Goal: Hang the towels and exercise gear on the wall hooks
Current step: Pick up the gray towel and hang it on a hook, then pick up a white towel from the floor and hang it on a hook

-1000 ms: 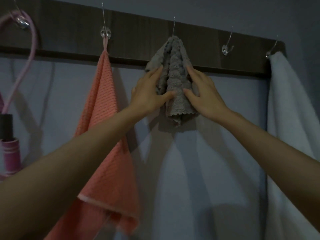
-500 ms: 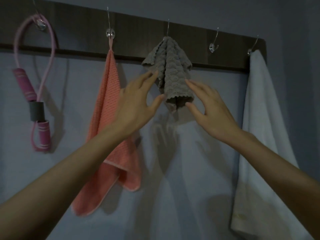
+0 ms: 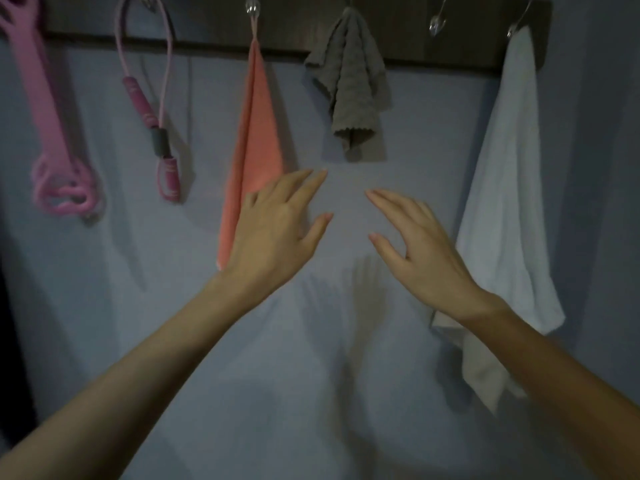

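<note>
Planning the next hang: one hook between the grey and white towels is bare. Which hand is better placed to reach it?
Right, probably. The right hand is open, empty and nearly below the bare hook; the left hand, also empty, sits by the orange towel.

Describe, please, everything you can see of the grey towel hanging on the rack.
The grey towel is a small cloth with a ribbed, waffle-like weave and a scalloped hem. It hangs bunched from its top on the dark rail, between the orange towel and a bare hook, its folds narrowing downward against the wall. The left hand and right hand hover below it, fingers spread; neither touches it.
</note>
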`<state>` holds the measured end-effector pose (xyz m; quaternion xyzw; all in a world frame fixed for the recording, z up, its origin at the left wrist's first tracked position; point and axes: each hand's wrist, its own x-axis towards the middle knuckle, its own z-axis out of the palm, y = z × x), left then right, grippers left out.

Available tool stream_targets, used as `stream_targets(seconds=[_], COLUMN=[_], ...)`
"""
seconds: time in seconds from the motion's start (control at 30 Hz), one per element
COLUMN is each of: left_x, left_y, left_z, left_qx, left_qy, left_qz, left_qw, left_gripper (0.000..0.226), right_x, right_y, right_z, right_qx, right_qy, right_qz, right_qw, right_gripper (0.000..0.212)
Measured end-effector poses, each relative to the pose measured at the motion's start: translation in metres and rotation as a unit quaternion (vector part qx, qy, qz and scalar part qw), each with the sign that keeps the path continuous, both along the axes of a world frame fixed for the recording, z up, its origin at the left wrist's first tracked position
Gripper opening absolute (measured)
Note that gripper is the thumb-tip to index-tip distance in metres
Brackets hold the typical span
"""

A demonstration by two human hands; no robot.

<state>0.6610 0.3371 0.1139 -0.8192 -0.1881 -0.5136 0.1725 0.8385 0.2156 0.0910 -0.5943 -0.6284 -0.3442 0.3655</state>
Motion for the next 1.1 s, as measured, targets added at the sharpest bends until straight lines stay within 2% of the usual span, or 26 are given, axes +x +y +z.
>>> stream_targets(seconds=[0.27,0.4,0.67,0.87,1.1], left_x=[-0.080,-0.127,-0.233,-0.306,-0.345], left_y=[-0.029,-0.024,0.006,0.058,0.100], left_z=[-0.110,-0.181,-0.299,-0.373,-0.479], left_qx=[-0.057,-0.117,-0.234,-0.329,-0.462], left_qy=[0.086,0.118,0.181,0.216,0.270], left_qz=[0.053,0.074,0.121,0.114,0.122], left_qw=[0.993,0.983,0.948,0.912,0.836], left_gripper=[0.055,0.053,0.054,0.051,0.051], right_x=[-0.069,-0.101,-0.178,-0.246,-0.279], right_y=[-0.029,-0.031,0.007,0.057,0.106], right_z=[-0.099,-0.158,-0.291,-0.373,-0.472], right_qx=[-0.067,-0.090,-0.220,-0.303,-0.409], right_qy=[0.023,0.029,0.127,0.180,0.229], right_qz=[0.027,0.039,0.058,0.038,0.014], right_qw=[0.997,0.995,0.965,0.935,0.883], right_gripper=[0.053,0.048,0.044,0.042,0.035])
